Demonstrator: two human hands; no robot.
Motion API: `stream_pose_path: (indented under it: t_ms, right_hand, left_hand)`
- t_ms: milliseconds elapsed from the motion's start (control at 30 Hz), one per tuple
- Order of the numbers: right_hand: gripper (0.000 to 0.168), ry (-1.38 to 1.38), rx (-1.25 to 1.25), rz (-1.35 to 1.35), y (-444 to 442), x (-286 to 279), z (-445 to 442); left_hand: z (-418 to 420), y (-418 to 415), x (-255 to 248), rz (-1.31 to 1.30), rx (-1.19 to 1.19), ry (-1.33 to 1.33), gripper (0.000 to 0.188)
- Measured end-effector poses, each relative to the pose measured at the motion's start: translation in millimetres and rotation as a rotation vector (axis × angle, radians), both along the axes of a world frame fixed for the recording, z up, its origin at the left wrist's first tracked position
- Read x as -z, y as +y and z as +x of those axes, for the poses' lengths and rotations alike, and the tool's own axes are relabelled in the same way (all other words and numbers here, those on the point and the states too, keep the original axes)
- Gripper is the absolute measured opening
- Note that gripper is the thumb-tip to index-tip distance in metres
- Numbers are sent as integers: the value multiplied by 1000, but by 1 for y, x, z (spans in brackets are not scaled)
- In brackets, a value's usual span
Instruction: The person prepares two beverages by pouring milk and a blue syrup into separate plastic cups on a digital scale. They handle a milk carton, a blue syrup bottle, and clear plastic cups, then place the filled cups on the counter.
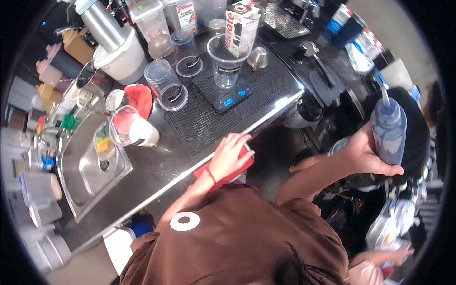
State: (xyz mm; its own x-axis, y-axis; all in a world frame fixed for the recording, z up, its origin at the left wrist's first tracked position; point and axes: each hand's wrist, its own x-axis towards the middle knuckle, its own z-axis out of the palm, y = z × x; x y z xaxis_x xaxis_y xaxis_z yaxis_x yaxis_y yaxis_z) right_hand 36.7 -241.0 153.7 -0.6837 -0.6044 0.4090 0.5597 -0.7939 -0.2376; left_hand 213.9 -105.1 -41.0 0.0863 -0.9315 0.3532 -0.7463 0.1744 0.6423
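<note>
My right hand (370, 156) is wrapped around a squeeze bottle (390, 135) with grey-blue contents, held up at the right, away from the counter. My left hand (229, 156) rests with its fingers on a red object (245, 158), perhaps a cloth or cover, at the counter's front edge; whether it grips it cannot be seen. On a black textured mat (199, 124), an upright clear plastic cup (228, 67) stands on a black digital scale (233, 98) with a lit blue display. Two upturned clear cups (167, 85) (187, 53) stand to its left, and a small metal cup (257, 58) to its right.
Left on the counter are a cup with white and pink contents (142, 131), a red cloth (140, 101) and a steel sink (85, 164). A milk carton (245, 21) and a white tub (124, 57) stand behind. Another person's arm (384, 256) shows at lower right.
</note>
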Motion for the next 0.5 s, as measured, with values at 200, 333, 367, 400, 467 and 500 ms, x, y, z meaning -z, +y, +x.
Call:
stream_pose_path:
  t_ms: [200,333,367,400,467,500]
  right_hand:
    - [84,111,-278,23,-54,-28,62]
    - [54,404,-539,-207,-94,-13,138]
    - [42,450,-597,-239,-95,-6,151]
    - [33,576,-532,-303,-101,-5,156]
    - [32,649,-537,-415,-119,-5,168]
    - [32,714,-561,-434,-116,-8,171]
  left_hand:
    - [21,-17,9,-83,-512,-131,37]
    - [19,-15,26,0,-621,-218,37]
    - [18,-17,24,18,-627,-231,37]
    - [18,-16,26,37,-637,-237,40]
    - [17,-20,25,19,-634,-277,44]
    - [13,-20,26,30,-638,-297,45]
